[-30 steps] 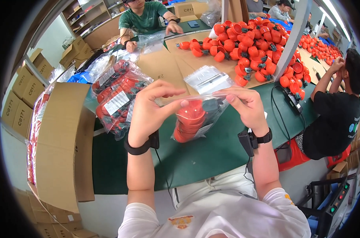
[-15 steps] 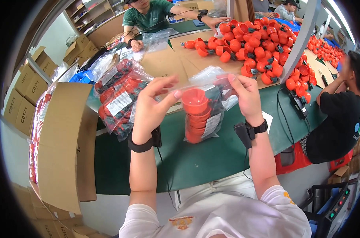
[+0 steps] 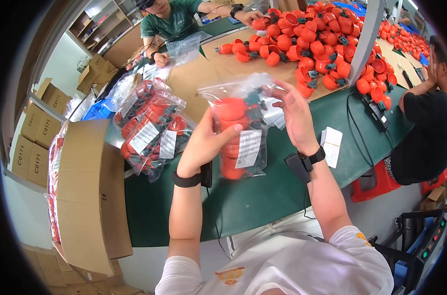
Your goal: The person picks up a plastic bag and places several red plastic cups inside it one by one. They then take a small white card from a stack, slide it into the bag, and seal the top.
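Observation:
A clear plastic bag (image 3: 231,110) of stacked red cup-shaped parts with dark green clips stands upright over the green table, a printed white label on its front. My left hand (image 3: 202,147) grips its left side, thumb across the front and fingers behind. At the bag's upper right, my right hand (image 3: 298,115) is open with its fingers apart and slightly bent; whether a fingertip touches the plastic cannot be made out. Left of my left hand lies a pile of similar filled bags (image 3: 152,123) with white labels.
An open cardboard carton (image 3: 83,191) stands at the left table edge. Loose red parts (image 3: 317,44) are heaped on cardboard at the far right, beside a metal post (image 3: 368,44). A co-worker's hand (image 3: 250,17) reaches into them. A banded card stack (image 3: 330,145) and a power strip (image 3: 376,113) lie right.
My left hand has moved from the bag's top to its left side and taken hold. My right hand has let go of the top edge. The bag has turned its label forward.

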`<act>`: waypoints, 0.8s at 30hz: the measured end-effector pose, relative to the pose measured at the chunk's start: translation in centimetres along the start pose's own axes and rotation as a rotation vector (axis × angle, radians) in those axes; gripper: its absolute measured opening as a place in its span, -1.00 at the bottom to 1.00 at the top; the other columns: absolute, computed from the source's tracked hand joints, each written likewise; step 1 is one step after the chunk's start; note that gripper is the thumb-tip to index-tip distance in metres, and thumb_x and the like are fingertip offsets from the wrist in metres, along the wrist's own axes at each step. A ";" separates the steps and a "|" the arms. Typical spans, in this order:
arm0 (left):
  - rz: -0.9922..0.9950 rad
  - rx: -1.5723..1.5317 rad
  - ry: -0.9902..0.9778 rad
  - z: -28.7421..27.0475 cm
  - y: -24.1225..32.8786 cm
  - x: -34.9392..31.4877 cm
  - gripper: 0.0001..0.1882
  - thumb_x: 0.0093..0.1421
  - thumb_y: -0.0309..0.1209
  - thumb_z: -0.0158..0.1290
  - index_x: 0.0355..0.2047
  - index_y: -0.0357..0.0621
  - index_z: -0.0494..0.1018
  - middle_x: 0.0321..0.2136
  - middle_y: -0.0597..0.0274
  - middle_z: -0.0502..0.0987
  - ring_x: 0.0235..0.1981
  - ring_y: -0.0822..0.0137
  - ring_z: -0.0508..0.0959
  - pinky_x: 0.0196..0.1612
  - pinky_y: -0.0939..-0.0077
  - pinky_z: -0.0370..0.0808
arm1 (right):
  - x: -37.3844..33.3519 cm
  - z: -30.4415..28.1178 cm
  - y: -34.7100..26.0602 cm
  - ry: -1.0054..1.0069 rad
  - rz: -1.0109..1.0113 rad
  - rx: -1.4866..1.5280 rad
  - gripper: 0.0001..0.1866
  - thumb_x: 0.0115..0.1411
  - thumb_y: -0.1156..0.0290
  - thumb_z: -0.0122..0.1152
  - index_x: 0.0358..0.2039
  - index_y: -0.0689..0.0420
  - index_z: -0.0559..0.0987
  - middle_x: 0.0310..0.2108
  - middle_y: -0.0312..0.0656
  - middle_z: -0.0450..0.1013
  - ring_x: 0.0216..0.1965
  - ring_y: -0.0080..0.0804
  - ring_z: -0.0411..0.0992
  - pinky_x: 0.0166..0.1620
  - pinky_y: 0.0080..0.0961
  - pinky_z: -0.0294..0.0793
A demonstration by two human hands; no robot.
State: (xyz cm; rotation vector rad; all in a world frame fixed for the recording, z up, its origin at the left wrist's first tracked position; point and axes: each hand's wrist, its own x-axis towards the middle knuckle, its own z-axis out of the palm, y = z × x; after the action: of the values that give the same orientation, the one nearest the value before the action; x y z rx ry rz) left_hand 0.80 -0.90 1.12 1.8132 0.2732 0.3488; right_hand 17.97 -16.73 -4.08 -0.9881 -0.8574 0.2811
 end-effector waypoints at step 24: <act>0.192 -0.544 0.409 -5.0 -0.6 -0.3 -0.54 0.41 -0.30 0.09 0.22 -0.22 0.30 0.05 0.18 0.54 0.06 0.35 0.55 0.12 0.39 0.51 | -4.0 5.2 2.0 -0.353 0.371 0.270 -0.05 0.17 0.30 0.50 0.43 0.18 0.11 0.19 -0.21 0.40 0.17 -0.47 0.37 0.27 -0.40 0.35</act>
State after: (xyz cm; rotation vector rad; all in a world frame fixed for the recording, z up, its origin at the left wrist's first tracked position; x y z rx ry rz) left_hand -1.37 3.65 1.76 1.2222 0.2558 0.8470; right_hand 11.87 -14.70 -6.38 -0.8499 -0.9200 0.8864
